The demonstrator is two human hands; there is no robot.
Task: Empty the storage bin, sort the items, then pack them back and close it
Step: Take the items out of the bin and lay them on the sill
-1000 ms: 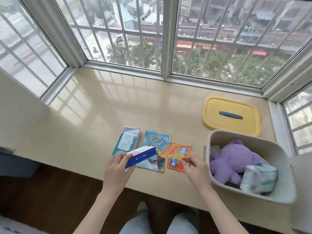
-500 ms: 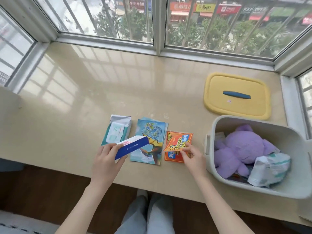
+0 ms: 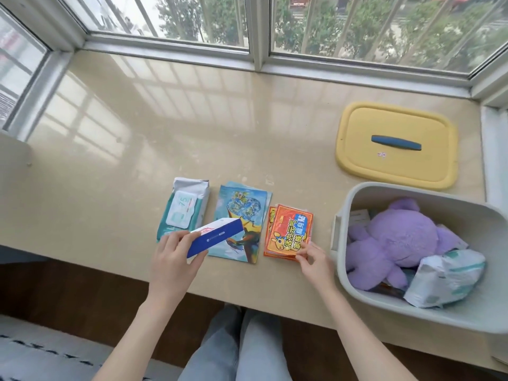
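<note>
Left of the bin (image 3: pixel 339 213), my right hand (image 3: pixel 316 261) pinches the packet (image 3: pixel 291 229) onto its matching pile (image 3: pixel 270 219) while my left hand (image 3: pixel 173 259) grips the box (image 3: pixel 220 236), not yet sorted.

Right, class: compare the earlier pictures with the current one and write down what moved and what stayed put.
The right hand lowered the orange packet flat onto the one beneath and still pinches its near corner. The left hand still holds the blue box. The wipes, cards, bin, plush and lid stayed put.
</note>
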